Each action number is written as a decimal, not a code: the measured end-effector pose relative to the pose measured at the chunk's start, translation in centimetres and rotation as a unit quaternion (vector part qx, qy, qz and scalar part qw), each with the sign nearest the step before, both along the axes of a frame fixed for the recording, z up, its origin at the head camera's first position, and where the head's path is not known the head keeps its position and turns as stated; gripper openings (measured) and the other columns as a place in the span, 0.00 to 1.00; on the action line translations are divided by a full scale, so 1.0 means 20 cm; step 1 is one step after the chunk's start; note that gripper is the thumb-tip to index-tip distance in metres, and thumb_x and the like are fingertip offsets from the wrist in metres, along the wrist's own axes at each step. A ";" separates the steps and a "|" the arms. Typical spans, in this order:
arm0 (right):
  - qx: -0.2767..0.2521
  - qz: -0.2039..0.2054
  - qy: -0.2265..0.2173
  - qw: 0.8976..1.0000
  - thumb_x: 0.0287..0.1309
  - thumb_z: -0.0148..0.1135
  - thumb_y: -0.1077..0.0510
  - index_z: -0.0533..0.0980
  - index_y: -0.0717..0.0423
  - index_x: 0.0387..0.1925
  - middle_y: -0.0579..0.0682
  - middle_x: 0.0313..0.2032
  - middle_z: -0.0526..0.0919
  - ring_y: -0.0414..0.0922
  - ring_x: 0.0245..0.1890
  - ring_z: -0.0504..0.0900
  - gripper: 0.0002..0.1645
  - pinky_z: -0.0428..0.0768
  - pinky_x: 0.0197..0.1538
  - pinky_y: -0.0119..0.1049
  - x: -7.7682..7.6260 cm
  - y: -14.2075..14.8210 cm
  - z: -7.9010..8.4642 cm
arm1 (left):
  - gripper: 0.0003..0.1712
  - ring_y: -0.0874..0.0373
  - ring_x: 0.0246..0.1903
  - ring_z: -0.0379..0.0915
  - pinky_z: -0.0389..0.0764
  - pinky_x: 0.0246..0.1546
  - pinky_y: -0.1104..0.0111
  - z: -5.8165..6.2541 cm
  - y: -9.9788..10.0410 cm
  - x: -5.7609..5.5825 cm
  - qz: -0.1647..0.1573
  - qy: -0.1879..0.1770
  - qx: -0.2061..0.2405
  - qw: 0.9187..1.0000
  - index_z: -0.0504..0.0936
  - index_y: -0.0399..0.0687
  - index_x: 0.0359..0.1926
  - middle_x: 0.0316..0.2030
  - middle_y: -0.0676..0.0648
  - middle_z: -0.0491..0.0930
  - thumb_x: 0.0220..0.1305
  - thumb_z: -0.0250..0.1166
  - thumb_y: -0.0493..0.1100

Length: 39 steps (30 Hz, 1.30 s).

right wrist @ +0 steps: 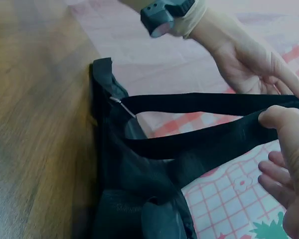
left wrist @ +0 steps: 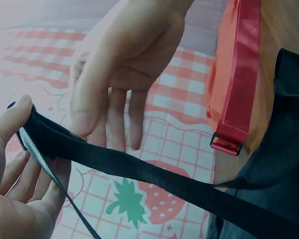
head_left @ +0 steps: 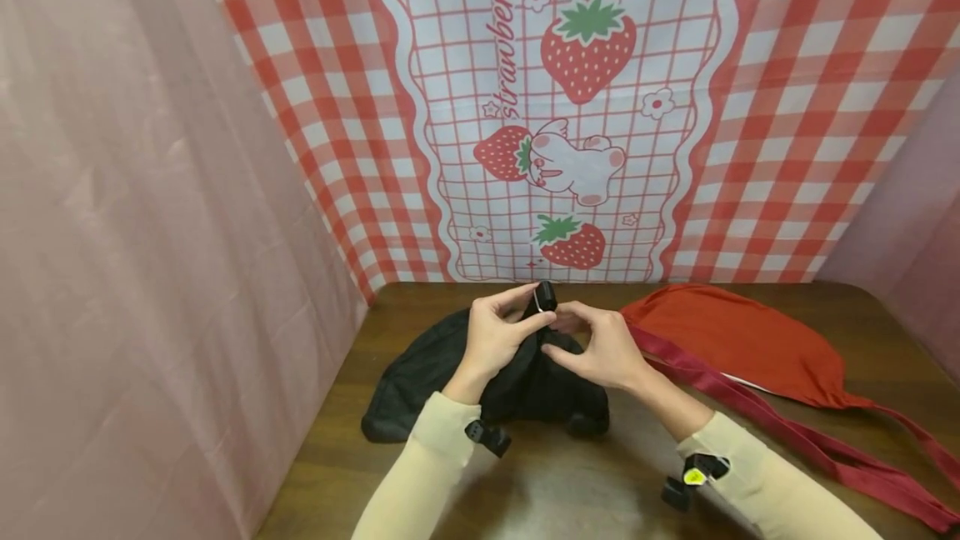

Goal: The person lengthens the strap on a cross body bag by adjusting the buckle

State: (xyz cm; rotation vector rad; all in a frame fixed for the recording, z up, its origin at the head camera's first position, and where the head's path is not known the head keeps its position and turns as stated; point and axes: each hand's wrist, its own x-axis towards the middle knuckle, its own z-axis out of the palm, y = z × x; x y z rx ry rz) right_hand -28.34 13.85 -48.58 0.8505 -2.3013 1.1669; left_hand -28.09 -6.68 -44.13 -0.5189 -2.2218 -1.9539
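A black fabric bag (head_left: 427,377) lies on the wooden table, and its black strap (head_left: 534,332) is raised off it. My left hand (head_left: 491,338) pinches the looped upper end of this strap between thumb and fingers. In the left wrist view the strap (left wrist: 124,164) runs taut from that hand down toward the bag. Just to the right, my right hand (head_left: 603,348) is spread around the strap, thumb apart from the fingers. Its thumb (right wrist: 276,117) touches the strap in the right wrist view, while the other fingers hang loosely.
An orange-red bag (head_left: 742,340) with a dark red strap (head_left: 750,411) lies on the right of the table (head_left: 585,490). The red strap has a black slider (left wrist: 226,144). A strawberry-print cloth (head_left: 555,107) hangs behind, and a pink curtain (head_left: 150,232) hangs at left.
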 end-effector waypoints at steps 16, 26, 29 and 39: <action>-0.028 0.041 -0.046 0.998 0.50 0.84 0.62 0.86 0.55 0.53 0.49 0.43 0.93 0.50 0.40 0.93 0.26 0.92 0.47 0.48 0.01 -0.02 -0.05 | 0.24 0.49 0.60 0.85 0.85 0.63 0.60 0.03 -0.01 0.01 -0.007 0.009 0.001 1.000 0.88 0.44 0.61 0.56 0.40 0.89 0.64 0.78 0.39; 0.037 0.104 -0.126 0.986 0.66 0.74 0.59 0.81 0.55 0.62 0.50 0.51 0.91 0.51 0.50 0.91 0.24 0.90 0.52 0.38 -0.07 0.11 0.09 | 0.24 0.51 0.60 0.86 0.84 0.64 0.61 0.00 -0.03 0.01 -0.004 0.001 -0.006 1.000 0.89 0.44 0.59 0.56 0.42 0.90 0.61 0.80 0.39; -0.031 0.136 -0.134 0.981 0.71 0.69 0.62 0.81 0.55 0.64 0.54 0.54 0.90 0.47 0.52 0.90 0.22 0.89 0.54 0.33 -0.09 0.12 0.20 | 0.25 0.50 0.57 0.87 0.84 0.64 0.53 -0.01 -0.03 0.01 -0.012 0.005 0.000 1.000 0.89 0.42 0.60 0.55 0.41 0.90 0.60 0.81 0.38; 0.004 0.166 -0.140 0.976 0.62 0.77 0.63 0.85 0.52 0.55 0.51 0.48 0.90 0.39 0.44 0.91 0.19 0.91 0.50 0.34 -0.09 0.12 0.31 | 0.27 0.50 0.57 0.88 0.85 0.63 0.65 -0.01 -0.02 0.03 -0.044 0.006 0.001 0.999 0.89 0.39 0.58 0.54 0.38 0.90 0.56 0.82 0.33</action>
